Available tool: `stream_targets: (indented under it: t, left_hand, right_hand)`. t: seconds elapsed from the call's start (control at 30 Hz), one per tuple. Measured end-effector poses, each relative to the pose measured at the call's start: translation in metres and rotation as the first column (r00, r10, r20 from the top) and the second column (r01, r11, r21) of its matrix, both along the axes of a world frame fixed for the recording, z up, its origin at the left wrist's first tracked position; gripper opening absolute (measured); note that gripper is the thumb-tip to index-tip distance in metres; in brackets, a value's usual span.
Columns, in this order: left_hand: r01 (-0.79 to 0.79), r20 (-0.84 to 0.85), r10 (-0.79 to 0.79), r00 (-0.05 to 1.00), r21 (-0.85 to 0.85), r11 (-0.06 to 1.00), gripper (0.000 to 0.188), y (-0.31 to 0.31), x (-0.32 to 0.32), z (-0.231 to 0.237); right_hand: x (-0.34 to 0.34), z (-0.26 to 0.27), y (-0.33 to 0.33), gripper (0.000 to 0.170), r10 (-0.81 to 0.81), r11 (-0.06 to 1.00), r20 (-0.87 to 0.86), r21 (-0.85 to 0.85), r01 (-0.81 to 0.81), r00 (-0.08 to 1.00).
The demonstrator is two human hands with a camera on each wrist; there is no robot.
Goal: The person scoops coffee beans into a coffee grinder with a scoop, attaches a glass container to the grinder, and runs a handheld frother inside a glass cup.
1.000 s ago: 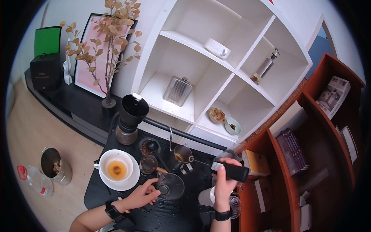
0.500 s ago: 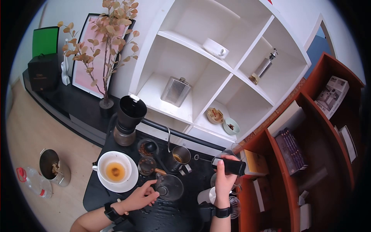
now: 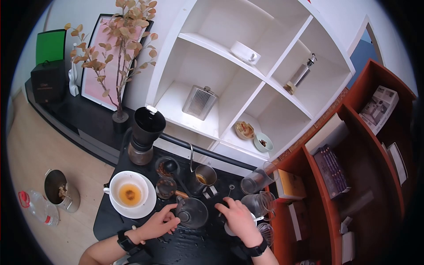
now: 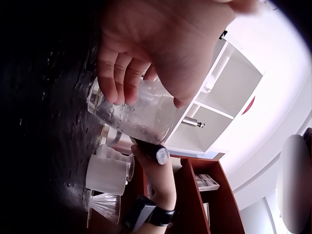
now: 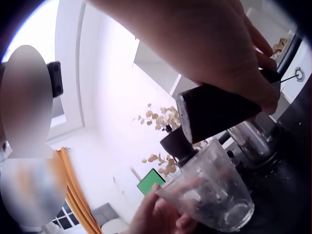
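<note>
My left hand grips the side of a clear glass on the black table; in the left wrist view its fingers and thumb lie against the wet glass wall. My right hand is just right of that glass, curled round a black-handled whisk. The right wrist view shows the thick black handle above the glass, and the wire whisk head pointing away from it. From the head, the handle is hidden under the hand; only the ring-shaped whisk head shows.
On the left stands a white cup on a saucer, holding yellowish-brown liquid. Behind are a grinder, small bowls and a metal kettle. Glass vessels line the right edge, beside brown shelves.
My right hand has come down and left towards the glass and turned palm down, carrying the whisk, whose handle no longer shows from the head. My left hand stays at the glass.
</note>
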State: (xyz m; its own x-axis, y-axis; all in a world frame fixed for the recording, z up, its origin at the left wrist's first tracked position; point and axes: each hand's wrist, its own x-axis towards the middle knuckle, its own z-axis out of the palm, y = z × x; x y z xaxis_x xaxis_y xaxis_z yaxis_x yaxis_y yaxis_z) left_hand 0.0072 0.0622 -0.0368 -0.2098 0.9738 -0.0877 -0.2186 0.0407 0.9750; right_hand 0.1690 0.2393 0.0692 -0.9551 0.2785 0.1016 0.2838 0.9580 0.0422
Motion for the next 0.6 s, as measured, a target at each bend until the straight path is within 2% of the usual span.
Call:
stream_targets:
  t: [0.07,0.17,0.27,0.4,0.47,0.6]
  left_hand:
    - [-0.001,0.009,0.001,1.0,-0.002,1.0,0.046,0.0,0.0,-0.001]
    - [-0.005,0.013,0.005,1.0,0.002,1.0,0.046,0.0,0.0,-0.002]
    - [0.001,0.015,-0.001,1.0,0.003,1.0,0.046,-0.001,-0.001,-0.002]
    - [0.001,0.018,0.0,1.0,-0.009,1.0,0.046,0.0,0.0,0.0]
    - [0.0,0.02,0.0,1.0,-0.014,1.0,0.046,0.0,-0.001,0.0]
    - [0.004,0.023,-0.003,1.0,-0.012,1.0,0.046,0.0,-0.001,0.0]
  right_hand:
    - [-0.005,-0.01,-0.003,0.035,-0.028,0.996,0.138,0.083,0.016,0.99]
    - [-0.012,-0.026,-0.003,0.027,-0.038,0.985,0.191,0.173,0.005,0.981]
    - [-0.013,-0.046,0.002,0.021,-0.034,0.97,0.156,0.244,-0.005,0.987]
    - [-0.012,-0.058,0.001,0.012,-0.046,0.968,0.128,0.25,0.013,0.991]
    - [-0.013,-0.06,0.001,0.01,-0.041,0.98,0.136,0.2,0.013,0.99]
    - [-0.013,-0.041,-0.005,0.018,-0.048,0.991,0.141,0.129,0.03,0.989]
